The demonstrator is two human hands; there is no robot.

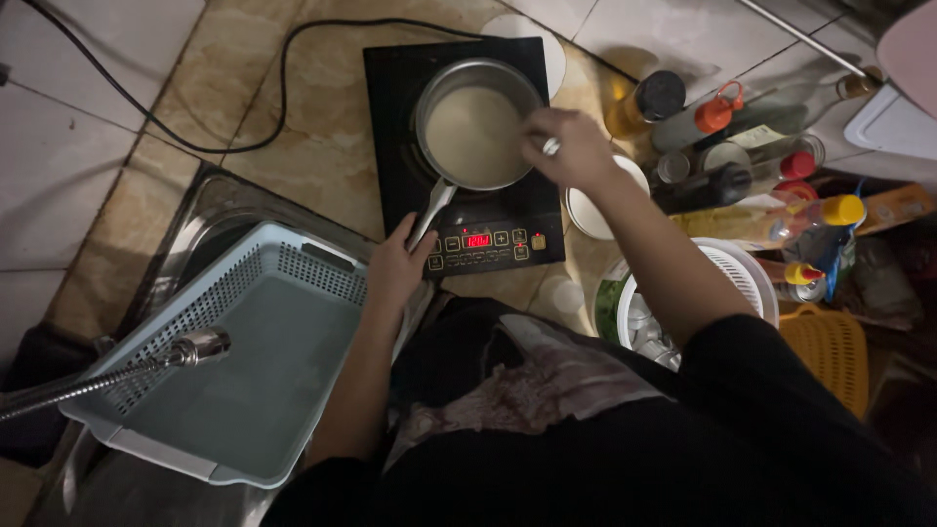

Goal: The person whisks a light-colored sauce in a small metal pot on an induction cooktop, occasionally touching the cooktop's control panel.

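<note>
Dim kitchen here, tan and white tiled worktop [293, 137] filling the upper left of the frame, with a metal sink [195, 229] sunk into it at the lower left. One black induction hob [468, 210] sits at top centre, its red display lit, its black cord [195, 117] looping off to the upper left. On it is one small steel saucepan [475, 127] holding a pale creamy liquid. The left hand [395, 268] is closed around the end of the pan handle [432, 210], which looks like it's there to keep the pan from sliding or turning. The right hand [574, 148] hovers over the pan's right rim, fingers pinched shut on something small and metallic, probably the top of a spoon or stirrer, but I can't tell for sure. So the two hands are apart, one at each side of the pan. In the sink sits one light blue plastic basket [249, 371], with one flexible tap spout [190, 348] hanging over its edge. To the right of the hob is one white bowl [586, 210], then a crowd of bottles [722, 146] pushed against the upper right; I count roughly eight, with red, orange, yellow and black caps, though the dark makes it fuzzy. Lower right there's one white strainer [747, 273] and one yellow basket [835, 356].
</note>
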